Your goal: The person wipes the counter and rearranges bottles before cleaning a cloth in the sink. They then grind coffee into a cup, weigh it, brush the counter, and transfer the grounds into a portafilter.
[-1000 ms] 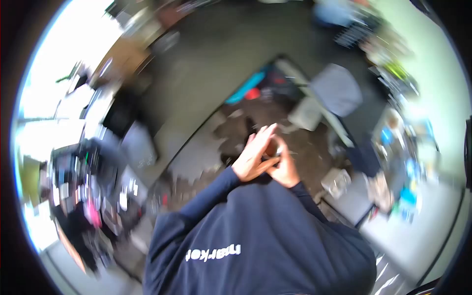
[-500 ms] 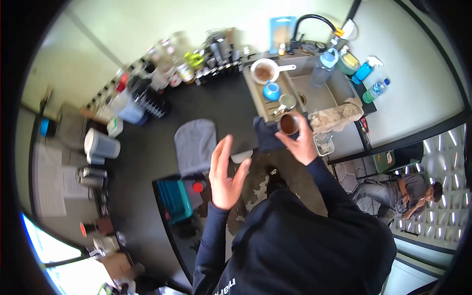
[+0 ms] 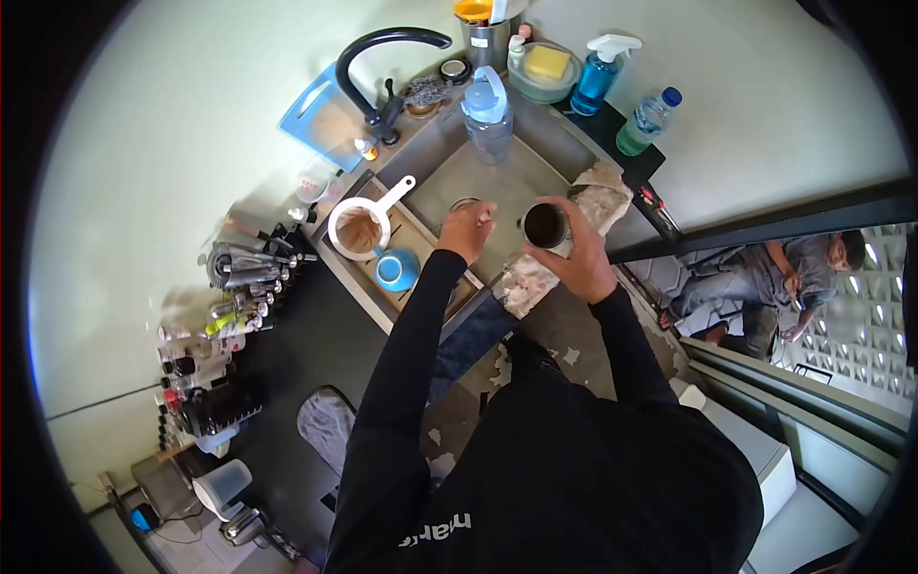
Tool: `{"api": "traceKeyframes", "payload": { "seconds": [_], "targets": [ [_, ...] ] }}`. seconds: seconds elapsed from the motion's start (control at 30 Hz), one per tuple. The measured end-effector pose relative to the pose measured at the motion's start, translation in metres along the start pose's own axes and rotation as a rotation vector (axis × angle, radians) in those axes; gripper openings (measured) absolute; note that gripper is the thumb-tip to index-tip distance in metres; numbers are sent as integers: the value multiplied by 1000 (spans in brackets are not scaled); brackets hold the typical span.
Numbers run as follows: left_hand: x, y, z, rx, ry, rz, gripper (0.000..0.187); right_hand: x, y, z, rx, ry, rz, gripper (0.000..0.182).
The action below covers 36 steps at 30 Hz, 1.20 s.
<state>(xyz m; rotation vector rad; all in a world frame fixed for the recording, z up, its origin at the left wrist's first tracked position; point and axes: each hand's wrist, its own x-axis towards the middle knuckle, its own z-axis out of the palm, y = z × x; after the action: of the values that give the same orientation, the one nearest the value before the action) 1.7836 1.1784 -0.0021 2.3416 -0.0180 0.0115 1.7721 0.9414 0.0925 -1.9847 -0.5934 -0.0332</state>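
My right hand (image 3: 585, 256) is wrapped round a metal cup (image 3: 528, 228), whose round mouth and dark inside face me above the sink's near edge. My left hand (image 3: 465, 234) is over the sink with its fingers curled. A small round-rimmed cup (image 3: 466, 204) shows just past those fingers, mostly hidden by the hand. On the drain tray (image 3: 421, 251) to the left lie a blue cup (image 3: 397, 269) and a white-handled strainer (image 3: 360, 230) with a brown-stained inside.
A blue-lidded jug (image 3: 490, 129) stands in the sink (image 3: 550, 158) below a black faucet (image 3: 359, 91). A crumpled cloth (image 3: 601, 196) drapes the near-right rim. Bottles and a spray bottle (image 3: 595, 84) line the back. A seated person (image 3: 765, 277) is at the right.
My view has swung toward the sink. My left hand has gone from spread in the air to curled over the basin. The small cup is off the drain tray; my right hand still holds the metal cup.
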Motion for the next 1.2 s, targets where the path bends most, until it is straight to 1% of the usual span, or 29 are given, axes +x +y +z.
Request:
{"api": "traceKeyframes", "payload": {
  "seconds": [0.03, 0.07, 0.1, 0.17, 0.2, 0.3, 0.33, 0.37, 0.4, 0.43, 0.47, 0.5, 0.53, 0.57, 0.6, 0.63, 0.7, 0.73, 0.77, 0.8, 0.83, 0.87, 0.9, 0.93, 1.0, 1.03, 1.1, 1.13, 1.2],
  "targets": [
    [1, 1, -3, -174, -76, -73, 29, 3, 7, 1, 5, 5, 6, 68],
    [1, 1, -5, 14, 105, 127, 47, 9, 16, 2, -11, 33, -12, 68],
    [0, 3, -12, 22, 110, 123, 47, 14, 25, 6, -25, 56, -30, 69],
    [-7, 20, -36, -521, 91, -267, 65, 23, 31, 15, -11, 99, -2, 70],
    [-10, 55, -29, -831, 397, -317, 79, 27, 28, 21, -2, 65, -28, 72],
    [-38, 76, -23, -795, 270, -86, 81, 19, -7, 49, 128, -95, -72, 73],
    [-51, 93, -35, -692, 288, -11, 79, 14, -16, 57, 209, -98, -3, 72],
    [-63, 86, -34, -847, 270, -89, 87, 11, -26, 67, 298, -116, 57, 71],
    [-85, 98, -47, -916, 285, -87, 84, 5, -20, 78, 263, -113, -30, 70],
    [-112, 102, -51, -635, 414, -12, 79, 0, -12, 92, 253, -131, -136, 70],
    [-149, 119, -73, -548, 489, 65, 76, -2, -18, 102, 306, -196, -176, 70],
    [-189, 128, -89, -602, 481, 101, 74, -10, -31, 112, 461, -322, -161, 70],
    [-237, 140, -100, -616, 584, 106, 65, -14, -40, 129, 398, -381, -355, 70],
    [-283, 151, -111, -625, 687, 111, 61, -27, -59, 144, 572, -543, -222, 68],
    [-330, 157, -108, -547, 859, 55, 54, -42, -84, 168, 574, -637, -299, 66],
    [-375, 163, -101, -486, 1013, 1, 49, -68, -106, 190, 594, -743, -247, 65],
    [-481, 188, -68, -435, 1179, -299, 31, -122, -162, 209, 395, -800, -789, 63],
    [-532, 204, -44, -574, 1255, -460, 22, -158, -186, 219, 397, -894, -877, 61],
    [-579, 217, -12, -368, 1437, -510, 25, -195, -207, 231, 381, -1039, -954, 64],
    [-623, 235, 24, -558, 1556, -676, 28, -236, -229, 240, 408, -1160, -1026, 65],
    [-665, 246, 69, -594, 1751, -616, 34, -281, -252, 249, 424, -1273, -1088, 66],
    [-697, 263, 107, -600, 1809, -701, 46, -322, -267, 265, 520, -1394, -1027, 65],
    [-724, 268, 160, -405, 1916, -685, 48, -373, -282, 277, 604, -1502, -960, 65],
    [-734, 302, 180, -503, 2143, -877, 45, -423, -301, 282, 611, -1639, -911, 65],
    [-750, 351, 238, -646, 2350, -845, 41, -518, -339, 294, 617, -1756, -1041, 68],
    [-747, 372, 255, -682, 2524, -793, 41, -572, -346, 313, 650, -1882, -940, 71],
    [-733, 395, 287, -578, 2850, -786, 44, -671, -371, 330, 728, -1869, -1073, 71],
    [-725, 400, 299, -556, 2998, -699, 48, -718, -380, 341, 749, -1846, -1119, 69],
    [-715, 403, 309, -494, 3176, -585, 52, -793, -399, 358, 696, -1990, -1034, 71]
  ]
}}
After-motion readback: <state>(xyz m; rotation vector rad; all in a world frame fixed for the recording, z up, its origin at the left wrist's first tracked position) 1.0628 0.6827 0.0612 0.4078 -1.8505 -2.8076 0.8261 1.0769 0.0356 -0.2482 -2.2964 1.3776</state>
